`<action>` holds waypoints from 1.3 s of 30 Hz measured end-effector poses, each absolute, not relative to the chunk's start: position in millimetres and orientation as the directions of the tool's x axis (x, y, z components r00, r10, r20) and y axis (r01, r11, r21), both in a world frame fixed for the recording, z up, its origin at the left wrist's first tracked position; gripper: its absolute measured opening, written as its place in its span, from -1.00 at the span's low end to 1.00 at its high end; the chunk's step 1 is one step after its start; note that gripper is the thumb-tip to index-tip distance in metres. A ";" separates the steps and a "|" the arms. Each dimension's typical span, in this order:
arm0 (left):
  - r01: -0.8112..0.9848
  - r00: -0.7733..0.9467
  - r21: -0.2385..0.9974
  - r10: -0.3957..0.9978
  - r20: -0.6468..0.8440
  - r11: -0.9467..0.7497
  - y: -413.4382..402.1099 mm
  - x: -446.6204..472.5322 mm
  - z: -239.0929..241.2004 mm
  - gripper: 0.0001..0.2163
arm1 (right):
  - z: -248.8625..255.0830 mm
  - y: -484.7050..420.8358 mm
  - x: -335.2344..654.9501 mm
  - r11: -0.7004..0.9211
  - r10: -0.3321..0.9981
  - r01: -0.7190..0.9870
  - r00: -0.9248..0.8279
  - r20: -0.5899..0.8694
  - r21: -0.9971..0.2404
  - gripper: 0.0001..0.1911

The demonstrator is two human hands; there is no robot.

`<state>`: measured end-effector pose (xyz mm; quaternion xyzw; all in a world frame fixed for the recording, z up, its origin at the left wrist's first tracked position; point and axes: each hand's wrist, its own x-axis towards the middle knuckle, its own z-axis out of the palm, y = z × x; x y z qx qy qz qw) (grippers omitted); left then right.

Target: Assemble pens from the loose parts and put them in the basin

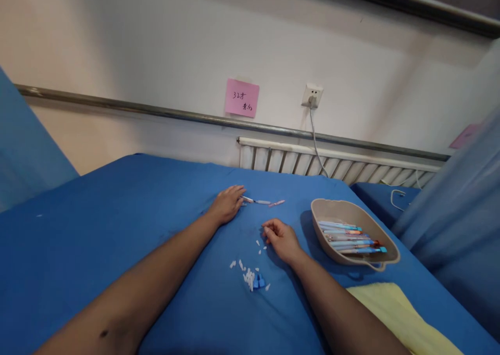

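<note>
My left hand lies on the blue sheet with its fingers stretched forward, and their tips touch a thin pen part. A short pink piece lies just past that part. My right hand rests nearer to me, fingers curled inward, thumb and forefinger pinched together; what they hold is too small to make out. Several small white bits and two small blue caps are scattered on the sheet between my forearms.
A beige oval tray with several blue and orange pens stands to the right of my right hand. A yellow cloth lies at the near right. Behind are a radiator, a wall socket with cable and a pink note.
</note>
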<state>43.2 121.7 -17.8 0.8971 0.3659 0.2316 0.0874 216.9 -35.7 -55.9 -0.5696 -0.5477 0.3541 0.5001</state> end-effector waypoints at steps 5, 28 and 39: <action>0.606 0.684 0.288 0.670 0.289 -0.742 129.6 54.1 -20.8 -0.70 | -55.6 -35.8 215.8 0.088 0.978 0.257 0.161 0.132 -0.962 -0.82; 0.447 0.808 0.392 0.551 0.209 -0.804 47.2 38.9 -6.1 -0.86 | -48.2 -39.5 214.4 0.091 0.937 0.569 0.228 0.264 -0.817 -0.80; 0.388 0.474 0.791 0.839 0.268 -0.472 33.2 27.6 -7.9 -0.69 | -26.8 -52.9 205.1 0.092 0.974 0.898 0.010 0.227 -0.431 -0.81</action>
